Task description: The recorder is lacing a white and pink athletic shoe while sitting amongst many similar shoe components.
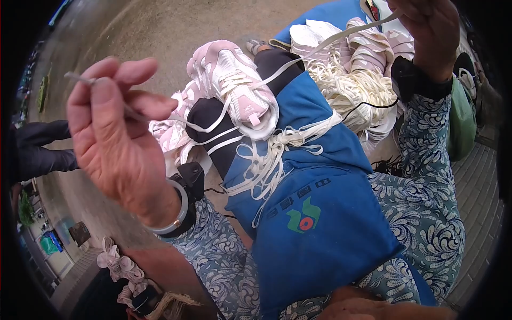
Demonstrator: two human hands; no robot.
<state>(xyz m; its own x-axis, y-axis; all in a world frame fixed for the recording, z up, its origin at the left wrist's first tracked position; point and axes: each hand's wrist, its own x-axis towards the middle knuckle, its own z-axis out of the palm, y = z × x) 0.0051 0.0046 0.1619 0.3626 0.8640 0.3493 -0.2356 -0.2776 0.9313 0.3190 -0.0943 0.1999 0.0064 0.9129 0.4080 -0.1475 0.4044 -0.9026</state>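
Fingers (114, 80) of the left hand (114, 138) are pinched together on one end of a white shoelace (202, 128), with thumb and forefinger clamped at its tip. Fingers of the right hand (432, 32) are closed on the other end of the same lace, raised at the upper right of the view. The lace runs taut from each hand down to a pink-and-white sneaker (237, 88), where it is threaded through the eyelets. The sneaker rests on the person's lap, on a blue apron (320, 213) over dark trousers. A bundle of loose white laces (272, 154) lies across the apron just below the shoe. A second pink sneaker (170, 130) sits just beside the first, to its left. Beyond the knees, a heap of cream laces (352, 85) and further pale shoes (373, 42) are piled together. Both forearms wear patterned blue-green sleeves (426, 176); each wrist carries a black strapped device (192, 178).
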